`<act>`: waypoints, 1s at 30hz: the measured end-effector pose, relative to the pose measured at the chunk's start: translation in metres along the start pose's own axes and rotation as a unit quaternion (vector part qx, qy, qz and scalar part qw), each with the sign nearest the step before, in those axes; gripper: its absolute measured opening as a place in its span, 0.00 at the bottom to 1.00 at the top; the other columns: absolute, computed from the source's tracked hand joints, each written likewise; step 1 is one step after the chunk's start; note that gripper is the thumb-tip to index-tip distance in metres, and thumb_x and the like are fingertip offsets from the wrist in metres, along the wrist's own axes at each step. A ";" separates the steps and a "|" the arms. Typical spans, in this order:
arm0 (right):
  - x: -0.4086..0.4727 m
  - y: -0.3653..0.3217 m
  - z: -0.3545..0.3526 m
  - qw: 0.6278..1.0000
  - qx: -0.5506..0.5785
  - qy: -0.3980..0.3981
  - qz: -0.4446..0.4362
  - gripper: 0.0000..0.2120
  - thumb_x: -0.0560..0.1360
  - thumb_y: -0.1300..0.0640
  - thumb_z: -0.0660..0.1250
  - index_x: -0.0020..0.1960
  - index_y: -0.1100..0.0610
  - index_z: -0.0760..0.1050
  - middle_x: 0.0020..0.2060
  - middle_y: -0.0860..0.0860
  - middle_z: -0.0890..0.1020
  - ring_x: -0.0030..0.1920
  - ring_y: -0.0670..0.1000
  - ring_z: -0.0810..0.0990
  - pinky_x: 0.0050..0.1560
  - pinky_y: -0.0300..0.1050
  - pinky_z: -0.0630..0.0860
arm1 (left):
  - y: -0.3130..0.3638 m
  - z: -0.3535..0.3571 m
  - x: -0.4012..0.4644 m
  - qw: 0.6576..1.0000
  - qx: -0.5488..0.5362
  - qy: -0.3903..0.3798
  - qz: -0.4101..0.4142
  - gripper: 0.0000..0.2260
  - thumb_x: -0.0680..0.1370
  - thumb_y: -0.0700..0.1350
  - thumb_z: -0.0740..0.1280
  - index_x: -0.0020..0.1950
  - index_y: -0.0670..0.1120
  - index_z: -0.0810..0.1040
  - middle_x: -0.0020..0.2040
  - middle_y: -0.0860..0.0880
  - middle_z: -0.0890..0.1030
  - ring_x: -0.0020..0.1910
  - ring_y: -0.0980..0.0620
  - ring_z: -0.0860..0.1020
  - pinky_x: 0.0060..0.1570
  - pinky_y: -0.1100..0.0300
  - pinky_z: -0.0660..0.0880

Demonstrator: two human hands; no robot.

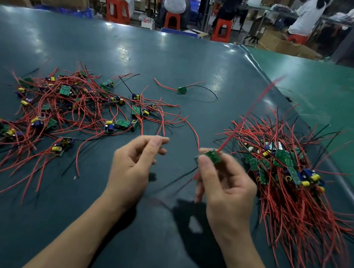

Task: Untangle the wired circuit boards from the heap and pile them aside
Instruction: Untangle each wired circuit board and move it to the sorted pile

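I've got one circuit board (212, 155) pinched in my right hand (223, 182) — thumb on the near face, fingertips behind — raised over the desk (137, 49) near its front-middle. I hold it by the edges, prob. so its red wire (252, 111) can swing free; that wire streaks up and away toward the far right edge, blurred. The right wrist is cocked back, palm turned toward me. My left hand (133, 164) hangs just beside it, fingers loosely curled, thumb and forefinger near each other but clamped on nothing I can see — likely ready to comb the wires straight. The tangled heap (69, 109) sprawls toward the left edge, boards and wires crossing every way. The sorted pile (285, 173) lies by the right edge w/ wires fanned roughly parallel, so the held board probably goes there next. One stray board (182, 90) lies apart, further back.
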State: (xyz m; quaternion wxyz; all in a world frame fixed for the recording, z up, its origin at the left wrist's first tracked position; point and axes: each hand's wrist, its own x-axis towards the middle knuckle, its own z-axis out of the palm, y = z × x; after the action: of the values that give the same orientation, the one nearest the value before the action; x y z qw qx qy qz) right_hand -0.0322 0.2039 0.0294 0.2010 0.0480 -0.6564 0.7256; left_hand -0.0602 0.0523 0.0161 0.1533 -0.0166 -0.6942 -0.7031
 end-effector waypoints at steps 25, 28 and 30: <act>0.006 0.005 -0.015 0.972 0.007 0.136 0.190 0.11 0.80 0.59 0.63 0.42 0.56 0.81 0.42 0.47 0.85 0.33 0.47 0.80 0.22 0.37 0.71 | -0.017 -0.036 0.029 0.815 0.572 0.084 0.046 0.22 0.76 0.51 0.68 0.68 0.47 0.75 0.67 0.44 0.74 0.68 0.41 0.66 0.62 0.44 0.65; 0.008 0.003 -0.010 0.980 -0.005 0.067 0.188 0.11 0.80 0.60 0.64 0.41 0.57 0.81 0.41 0.48 0.85 0.32 0.47 0.80 0.23 0.38 0.71 | -0.023 -0.042 0.037 0.809 0.585 0.062 -0.001 0.25 0.79 0.53 0.62 0.75 0.49 0.66 0.76 0.45 0.64 0.76 0.44 0.57 0.69 0.45 0.60; 0.014 0.001 -0.005 0.983 -0.031 0.024 0.177 0.09 0.79 0.59 0.66 0.42 0.56 0.81 0.40 0.48 0.85 0.33 0.47 0.80 0.24 0.38 0.72 | -0.024 -0.039 0.045 0.816 0.574 0.038 0.055 0.22 0.79 0.48 0.63 0.74 0.47 0.69 0.76 0.44 0.66 0.76 0.44 0.60 0.70 0.46 0.61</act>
State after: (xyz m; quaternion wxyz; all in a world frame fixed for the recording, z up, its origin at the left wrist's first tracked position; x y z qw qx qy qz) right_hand -0.0446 0.2116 0.0322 0.0864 -0.0926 -0.6718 0.7298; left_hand -0.1014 0.0051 0.0024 0.2000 0.0631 -0.9633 -0.1675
